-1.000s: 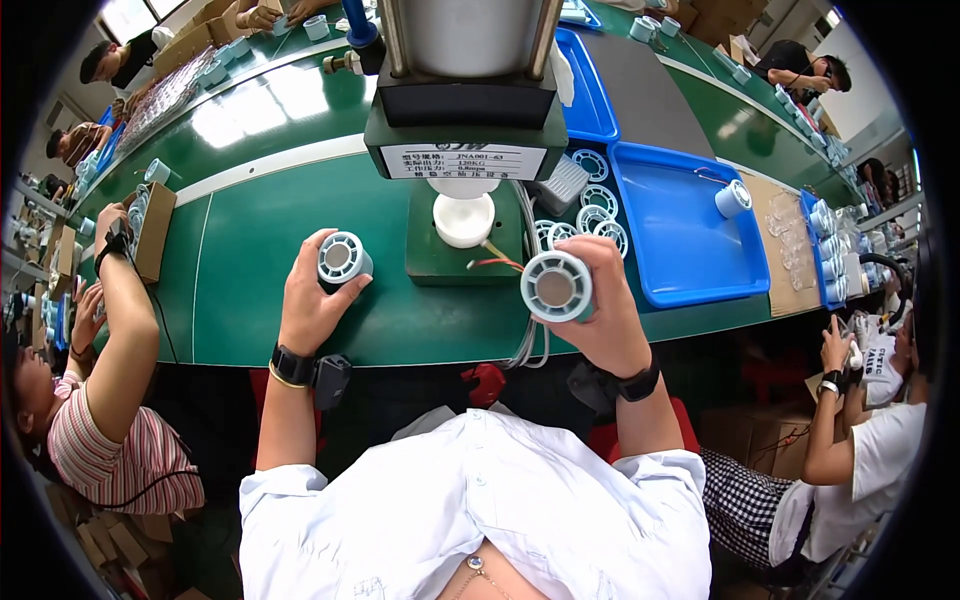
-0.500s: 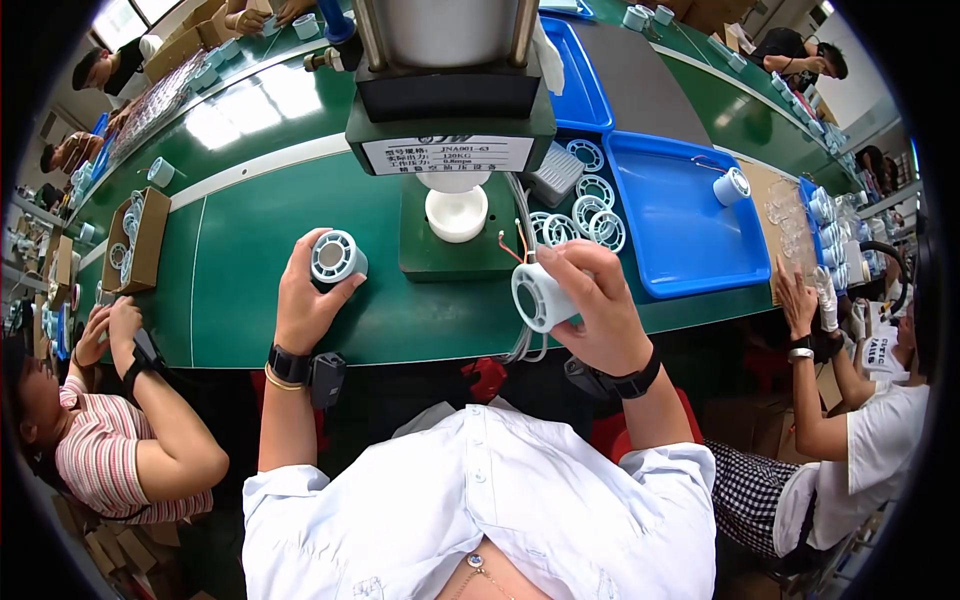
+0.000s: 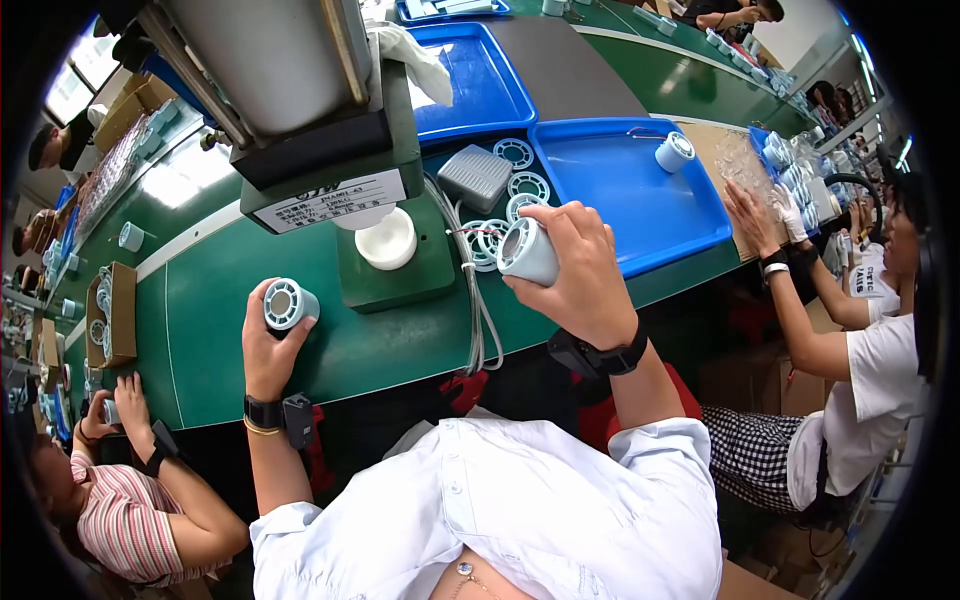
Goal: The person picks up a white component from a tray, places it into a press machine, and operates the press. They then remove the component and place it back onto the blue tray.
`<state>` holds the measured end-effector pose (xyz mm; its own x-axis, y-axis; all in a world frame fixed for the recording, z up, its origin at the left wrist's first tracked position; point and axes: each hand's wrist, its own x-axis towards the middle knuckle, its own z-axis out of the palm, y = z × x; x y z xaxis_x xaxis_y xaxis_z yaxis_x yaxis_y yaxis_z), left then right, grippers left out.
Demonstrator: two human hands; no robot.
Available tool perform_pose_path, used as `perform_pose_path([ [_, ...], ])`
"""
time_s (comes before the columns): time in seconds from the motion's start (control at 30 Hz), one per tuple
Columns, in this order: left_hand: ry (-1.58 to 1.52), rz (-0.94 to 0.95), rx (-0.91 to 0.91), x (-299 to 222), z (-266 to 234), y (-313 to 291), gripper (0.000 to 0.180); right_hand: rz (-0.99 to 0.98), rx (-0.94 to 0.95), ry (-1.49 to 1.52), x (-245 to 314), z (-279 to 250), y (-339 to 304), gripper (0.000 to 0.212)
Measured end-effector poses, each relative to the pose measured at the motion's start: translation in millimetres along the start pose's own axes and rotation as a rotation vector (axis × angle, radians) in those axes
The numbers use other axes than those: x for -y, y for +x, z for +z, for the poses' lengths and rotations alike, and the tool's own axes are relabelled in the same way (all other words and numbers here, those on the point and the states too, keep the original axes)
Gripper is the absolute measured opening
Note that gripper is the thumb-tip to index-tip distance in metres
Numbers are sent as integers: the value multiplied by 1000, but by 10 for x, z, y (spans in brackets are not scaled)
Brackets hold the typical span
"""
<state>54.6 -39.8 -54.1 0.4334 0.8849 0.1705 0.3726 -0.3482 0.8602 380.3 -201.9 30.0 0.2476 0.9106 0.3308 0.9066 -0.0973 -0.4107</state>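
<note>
My left hand (image 3: pixel 268 355) is closed around a light-blue plastic motor housing (image 3: pixel 291 304), a short cylinder with a slotted ring on its upward end. It is held above the green table, left of the press base (image 3: pixel 400 287). In my right hand (image 3: pixel 592 285) is a similar light-blue housing (image 3: pixel 532 255), tilted with its slotted end up and to the left. Thin wires show beside it, partly hidden. This housing is over the loose slotted rings (image 3: pixel 515 154), near the blue tray's left edge. A white round cup (image 3: pixel 386 240) sits on the press base under the press head (image 3: pixel 325 185).
The blue tray (image 3: pixel 640 245) at right holds one housing (image 3: pixel 674 152) with wires. Another blue tray (image 3: pixel 470 75) lies behind. A grey ribbed block (image 3: pixel 474 178) and grey cables (image 3: pixel 480 320) lie beside the press. A cardboard box (image 3: pixel 122 320) stands left. Co-workers sit on both sides.
The view has turned to the right. My right hand has carried its housing rightward and away from me, over the rings, and tipped its slotted end upward. My left hand keeps its hold.
</note>
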Motion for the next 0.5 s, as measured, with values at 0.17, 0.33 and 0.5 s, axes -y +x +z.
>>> perform_pose_path([
  [0.17, -5, 20, 15, 49, -49, -43, 58, 214, -31, 27, -699, -94, 329, 54],
  [0.33, -87, 32, 29, 102, -76, -71, 61, 224, -214, -411, -2189, -150, 660, 58],
  [0.5, -13, 2, 12, 127, -90, -44, 61, 355, -182, -519, -2118, -365, 529, 69],
])
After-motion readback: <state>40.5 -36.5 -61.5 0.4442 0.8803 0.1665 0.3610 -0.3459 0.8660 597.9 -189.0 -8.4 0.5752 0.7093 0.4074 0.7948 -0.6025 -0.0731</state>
